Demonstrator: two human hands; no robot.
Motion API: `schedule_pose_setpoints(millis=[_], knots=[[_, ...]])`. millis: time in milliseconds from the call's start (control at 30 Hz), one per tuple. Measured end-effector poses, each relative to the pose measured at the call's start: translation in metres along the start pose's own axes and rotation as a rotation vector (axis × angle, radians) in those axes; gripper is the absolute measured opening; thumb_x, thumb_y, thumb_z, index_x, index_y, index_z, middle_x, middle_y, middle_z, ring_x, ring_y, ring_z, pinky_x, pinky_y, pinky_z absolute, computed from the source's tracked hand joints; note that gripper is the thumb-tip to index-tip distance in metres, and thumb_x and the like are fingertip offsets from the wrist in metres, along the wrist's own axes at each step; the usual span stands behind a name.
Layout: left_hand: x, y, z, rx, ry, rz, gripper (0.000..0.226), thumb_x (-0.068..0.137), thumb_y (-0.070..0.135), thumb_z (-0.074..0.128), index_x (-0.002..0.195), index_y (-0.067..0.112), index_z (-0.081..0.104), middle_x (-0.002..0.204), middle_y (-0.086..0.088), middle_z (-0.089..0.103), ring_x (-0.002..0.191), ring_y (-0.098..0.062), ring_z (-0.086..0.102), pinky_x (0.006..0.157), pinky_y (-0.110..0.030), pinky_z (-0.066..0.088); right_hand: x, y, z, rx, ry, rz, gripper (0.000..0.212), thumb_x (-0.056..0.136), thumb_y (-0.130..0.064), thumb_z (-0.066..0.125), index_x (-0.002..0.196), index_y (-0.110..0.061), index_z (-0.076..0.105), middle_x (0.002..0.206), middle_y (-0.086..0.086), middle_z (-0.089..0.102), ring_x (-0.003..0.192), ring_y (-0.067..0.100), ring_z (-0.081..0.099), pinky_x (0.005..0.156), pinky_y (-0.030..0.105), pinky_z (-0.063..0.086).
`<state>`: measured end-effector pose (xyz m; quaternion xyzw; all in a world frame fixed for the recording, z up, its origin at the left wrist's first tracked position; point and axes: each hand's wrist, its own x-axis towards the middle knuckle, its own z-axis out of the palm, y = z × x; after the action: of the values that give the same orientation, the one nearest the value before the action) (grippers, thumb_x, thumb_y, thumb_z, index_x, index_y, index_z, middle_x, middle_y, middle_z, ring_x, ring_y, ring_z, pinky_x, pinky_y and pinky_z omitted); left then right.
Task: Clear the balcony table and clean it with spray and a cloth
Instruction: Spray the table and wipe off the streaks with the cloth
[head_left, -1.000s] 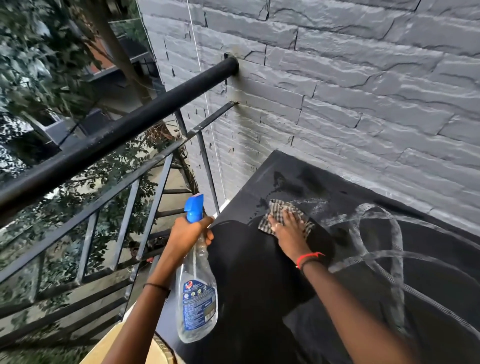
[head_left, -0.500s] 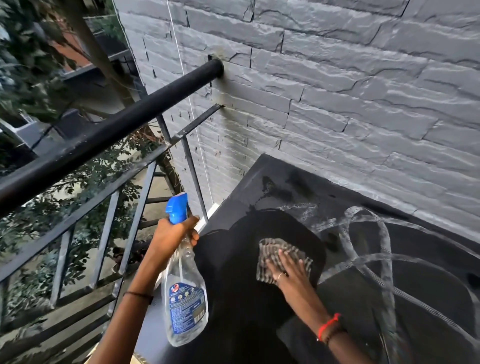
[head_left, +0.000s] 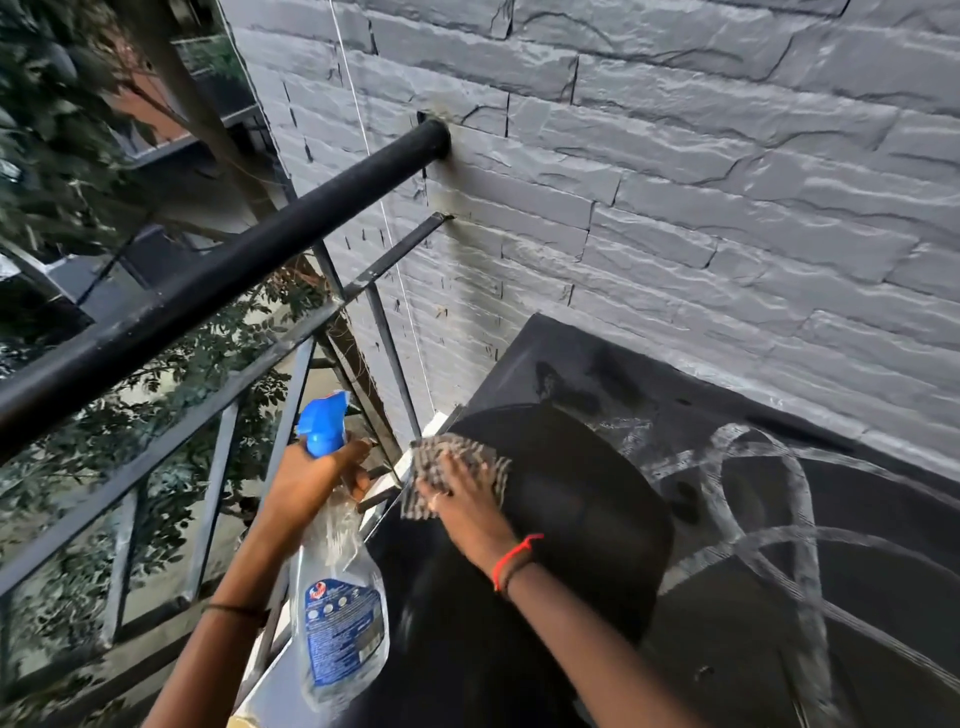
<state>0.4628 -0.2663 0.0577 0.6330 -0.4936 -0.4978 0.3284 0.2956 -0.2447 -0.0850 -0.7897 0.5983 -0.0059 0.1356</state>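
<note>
Checked cloth (head_left: 457, 480) now at table (head_left: 779, 649) edge under flat right hand (head_left: 462, 504); left hand (head_left: 311, 483) gripping spray bottle (head_left: 340, 613).

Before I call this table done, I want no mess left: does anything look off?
Yes. Pale streaky wipe trails loop across the dark table right of the cloth, and dark blotches sit near the far corner.
</note>
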Motion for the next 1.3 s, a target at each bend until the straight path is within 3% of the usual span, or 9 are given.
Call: schedule_pose_setpoints(millis=[233, 333, 433, 567, 867, 1000, 1100, 1200, 1300], knots=[[0.020, 0.015, 0.014, -0.034, -0.030, -0.003, 0.012, 0.089, 0.009, 0.060, 0.078, 0.006, 0.055, 0.048, -0.004, 0.060, 0.039, -0.011, 0.052, 0.045, -0.021, 0.045, -0.092, 0.018, 0.048, 0.003, 0.114, -0.123, 0.067, 0.061, -0.015, 0.072, 0.124, -0.032, 0.055, 0.138, 0.008, 0.050, 0.127, 0.027, 0.047, 0.096, 0.049, 0.046], [0.027, 0.016, 0.020, -0.034, -0.025, -0.014, 0.014, 0.089, 0.012, 0.061, 0.078, 0.004, 0.056, 0.049, -0.006, 0.061, 0.039, -0.011, 0.052, 0.043, -0.017, 0.045, -0.112, 0.072, 0.041, -0.008, 0.202, 0.064, 0.064, 0.067, -0.010, 0.044, 0.126, -0.032, 0.052, 0.138, 0.008, 0.045, 0.123, 0.031, 0.050, 0.102, 0.046, 0.038], [0.031, 0.019, 0.026, -0.039, -0.046, -0.013, 0.017, 0.090, 0.013, 0.060, 0.078, 0.002, 0.056, 0.049, -0.006, 0.060, 0.038, -0.010, 0.051, 0.041, -0.015, 0.043, -0.101, 0.149, 0.025, -0.020, 0.221, 0.290, 0.077, 0.071, 0.004, 0.045, 0.140, -0.027, 0.040, 0.148, 0.016, 0.034, 0.136, 0.034, 0.034, 0.113, 0.045, 0.018], [0.032, 0.019, 0.031, -0.023, -0.058, -0.025, 0.015, 0.089, 0.013, 0.061, 0.082, 0.001, 0.056, 0.050, -0.007, 0.061, 0.038, -0.011, 0.053, 0.041, -0.016, 0.045, -0.032, 0.216, -0.009, 0.031, 0.211, 0.461, 0.053, 0.087, -0.018, 0.029, 0.139, -0.021, 0.044, 0.147, 0.026, 0.029, 0.138, 0.039, 0.027, 0.113, 0.052, 0.022], [0.042, 0.028, 0.051, -0.034, -0.059, -0.009, 0.018, 0.089, 0.010, 0.062, 0.073, 0.004, 0.055, 0.048, -0.007, 0.059, 0.038, -0.014, 0.050, 0.051, -0.028, 0.042, 0.029, 0.118, -0.008, -0.004, 0.070, 0.114, 0.072, 0.086, 0.008, 0.036, 0.148, -0.025, 0.022, 0.156, 0.019, -0.002, 0.144, 0.034, -0.003, 0.114, 0.052, -0.001], [0.051, 0.032, 0.058, -0.067, -0.084, -0.011, 0.015, 0.088, 0.011, 0.063, 0.076, 0.005, 0.055, 0.050, -0.009, 0.060, 0.039, -0.016, 0.051, 0.055, -0.031, 0.044, -0.024, 0.119, 0.022, 0.024, 0.201, 0.008, 0.082, 0.073, 0.010, 0.058, 0.142, -0.026, 0.036, 0.154, 0.015, 0.020, 0.143, 0.029, 0.019, 0.114, 0.049, 0.010], [0.060, 0.032, 0.063, -0.075, -0.098, 0.001, 0.016, 0.088, 0.010, 0.063, 0.075, 0.006, 0.055, 0.050, -0.010, 0.060, 0.040, -0.018, 0.050, 0.056, -0.032, 0.042, -0.057, 0.158, 0.025, 0.046, 0.215, 0.059, 0.087, 0.062, 0.001, 0.074, 0.136, -0.029, 0.040, 0.146, 0.012, 0.039, 0.133, 0.030, 0.040, 0.116, 0.041, 0.015], [0.064, 0.033, 0.068, -0.083, -0.107, 0.010, 0.018, 0.088, 0.009, 0.063, 0.073, 0.008, 0.054, 0.050, -0.010, 0.059, 0.039, -0.017, 0.048, 0.054, -0.031, 0.041, -0.063, 0.216, 0.011, 0.072, 0.234, 0.219, 0.071, 0.085, -0.001, 0.055, 0.144, -0.031, 0.031, 0.155, 0.008, 0.019, 0.143, 0.028, 0.019, 0.116, 0.033, -0.001], [0.066, 0.034, 0.072, -0.091, -0.113, 0.005, 0.018, 0.087, 0.009, 0.063, 0.071, 0.010, 0.055, 0.049, -0.010, 0.059, 0.039, -0.017, 0.048, 0.055, -0.032, 0.042, -0.033, 0.265, -0.013, 0.021, 0.266, 0.386, 0.071, 0.087, 0.005, 0.041, 0.147, -0.027, 0.023, 0.155, 0.018, 0.014, 0.144, 0.032, 0.012, 0.118, 0.039, 0.008]])
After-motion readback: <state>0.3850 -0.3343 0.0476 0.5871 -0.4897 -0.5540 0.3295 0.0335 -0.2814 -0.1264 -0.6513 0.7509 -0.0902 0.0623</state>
